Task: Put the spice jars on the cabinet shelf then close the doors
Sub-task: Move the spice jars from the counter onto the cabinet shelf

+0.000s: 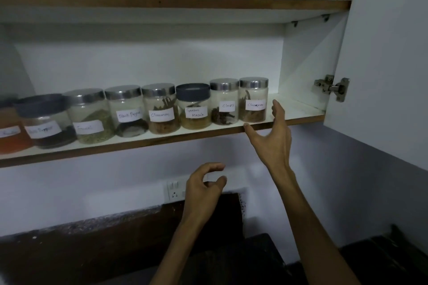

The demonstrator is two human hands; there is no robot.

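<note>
The placing looks finished: the spice jars (pixel 148 111) stand in one row along the front of the cabinet shelf (pixel 298 114), and the last of them, the cinnamon jar (pixel 253 99), sits at the row's right end with bare shelf beyond it. Taking that jar as the landmark, the right hand (pixel 271 139) is just to its right and a little below, arm raised, fingers spread wide and relaxed, holding nothing; its thumb tip lies at the shelf's front edge under the jar, and its fingertips come close beside the jar's wall, whether touching I cannot tell. The left hand (pixel 203 190) hangs well below and left of the jar, in front of the wall socket (pixel 174 191), fingers loosely curled, grip empty. What remains, as I judge it, is closing the doors: the right door (pixel 382 53) stands swung open far right of the jar, its hinge (pixel 333 87) showing, so the right hand must reach out to its edge and swing it in.
</note>
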